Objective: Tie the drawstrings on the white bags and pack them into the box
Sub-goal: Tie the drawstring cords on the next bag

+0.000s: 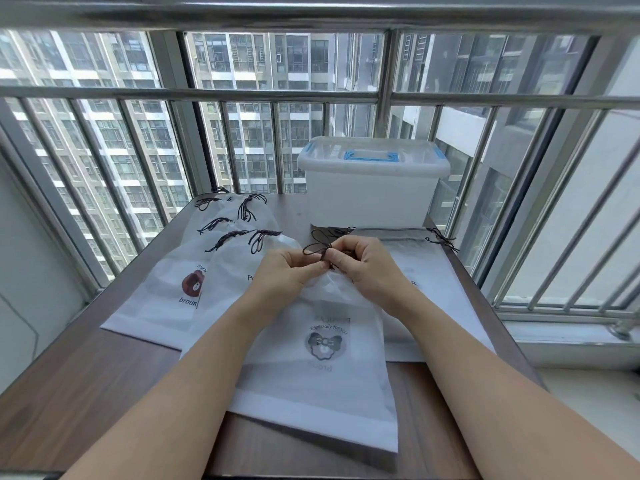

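Step in hand: tying. Both hands work at the neck of the nearest white bag (322,372), which lies flat at the centre of the table (86,382) with its gathered mouth pointing to 12 o'clock. The left hand (287,275) and right hand (360,261) meet there, thumbs and fingertips of each closed in a pinch on the dark drawstring (317,247), whose loop stands just above the knuckles; whether a knot is already formed cannot be told. At 10 o'clock from the hands lies an overlapping pile of tied bags (166,292), cords bunched at their mouths, judged finished. At 2 o'clock lies a flat bag (426,282) with its mouth ungathered and cords trailing, judged still to be tied. The box (370,192), translucent with a blue handle (372,155), stands at 12 o'clock at the far edge with its lid on; no bag is seen packed, though the walls are cloudy. Judgement: task is part-way; the next move calls for drawing the loop tight without letting the gathered neck slacken, and the lid must come off before packing. Legible writing: "Especially for you" above a bow-and-face print (323,344) on the nearest bag, lettering below it too faint to read; "broun" under a brown bear print (193,284) on the left pile, cut off by an overlapping bag.
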Demonstrator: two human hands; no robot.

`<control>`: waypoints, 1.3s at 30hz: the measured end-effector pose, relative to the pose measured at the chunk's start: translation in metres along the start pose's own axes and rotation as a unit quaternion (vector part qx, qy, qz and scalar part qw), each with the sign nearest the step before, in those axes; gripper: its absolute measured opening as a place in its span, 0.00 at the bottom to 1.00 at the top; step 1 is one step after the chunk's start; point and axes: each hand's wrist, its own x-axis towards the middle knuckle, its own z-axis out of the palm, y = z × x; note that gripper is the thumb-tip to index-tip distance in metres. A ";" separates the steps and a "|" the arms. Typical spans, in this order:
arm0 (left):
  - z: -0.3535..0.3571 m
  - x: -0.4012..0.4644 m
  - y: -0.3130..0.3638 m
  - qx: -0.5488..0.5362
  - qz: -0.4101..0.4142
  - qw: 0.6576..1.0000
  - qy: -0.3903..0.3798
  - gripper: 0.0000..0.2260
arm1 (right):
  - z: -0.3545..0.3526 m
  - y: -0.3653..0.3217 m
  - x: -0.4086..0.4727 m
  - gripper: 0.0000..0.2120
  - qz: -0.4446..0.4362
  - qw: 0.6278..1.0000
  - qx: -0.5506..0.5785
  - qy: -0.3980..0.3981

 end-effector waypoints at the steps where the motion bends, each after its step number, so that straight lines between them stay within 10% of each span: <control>1: 0.000 0.000 0.000 -0.004 -0.006 1.000 0.004 0.03 | 0.001 0.001 0.000 0.08 -0.010 0.999 -0.031 0.016; 11: -0.001 0.001 0.008 -0.216 -0.121 0.964 -0.093 0.12 | 0.002 -0.003 0.003 0.09 0.005 0.996 -0.064 0.066; 20: -0.002 0.000 0.005 0.001 0.020 0.999 0.048 0.07 | -0.003 0.004 0.003 0.12 -0.002 0.998 -0.057 0.039; 31: 0.006 -0.001 0.002 0.052 -0.006 0.993 0.107 0.03 | 0.000 0.007 0.004 0.16 0.014 1.000 -0.026 0.006; 39: 0.004 -0.008 0.010 0.246 0.231 0.901 0.272 0.07 | 0.005 0.009 0.006 0.17 0.054 0.997 -0.053 0.015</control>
